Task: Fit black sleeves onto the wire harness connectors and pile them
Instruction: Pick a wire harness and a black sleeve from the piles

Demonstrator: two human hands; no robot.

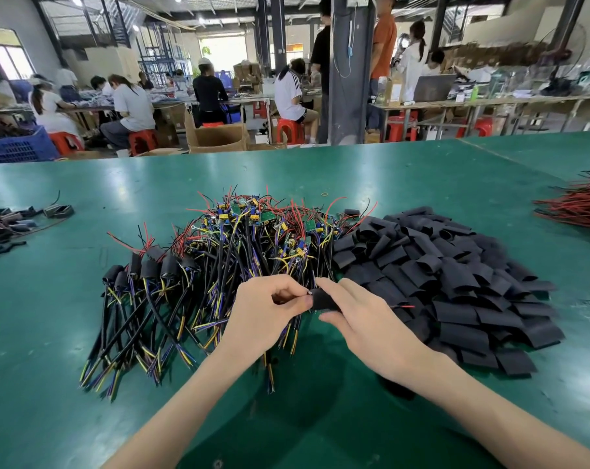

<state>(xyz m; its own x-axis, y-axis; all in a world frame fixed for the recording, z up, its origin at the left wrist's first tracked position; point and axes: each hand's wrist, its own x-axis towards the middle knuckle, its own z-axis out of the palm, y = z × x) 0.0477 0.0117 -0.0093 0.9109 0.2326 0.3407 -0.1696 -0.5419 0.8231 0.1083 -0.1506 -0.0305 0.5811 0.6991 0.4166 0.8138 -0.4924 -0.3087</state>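
Sleeving in progress above the green counter (pixel 84 299). The left hand (pixel 263 316) has its fingers pinched on the near end of one harness, whose connector is largely hidden between the hands. The right hand (pixel 364 319) has thumb and fingers closed around a black sleeve (pixel 324 299), which appears partly drawn over that connector; red wire tips (pixel 407 306) emerge past the right hand. Just behind lie the unsleeved harnesses (pixel 253 238) in a tangled heap, with the loose sleeve stock (pixel 456 275) beside it to the right and the finished pile (pixel 144 269) to the left. Likely faults from here: the soft sleeve may buckle or catch on a component edge if pushed askew; trailing leads may snag the heap behind and drag neighbouring harnesses; a slack pinch may let the connector slip back out.
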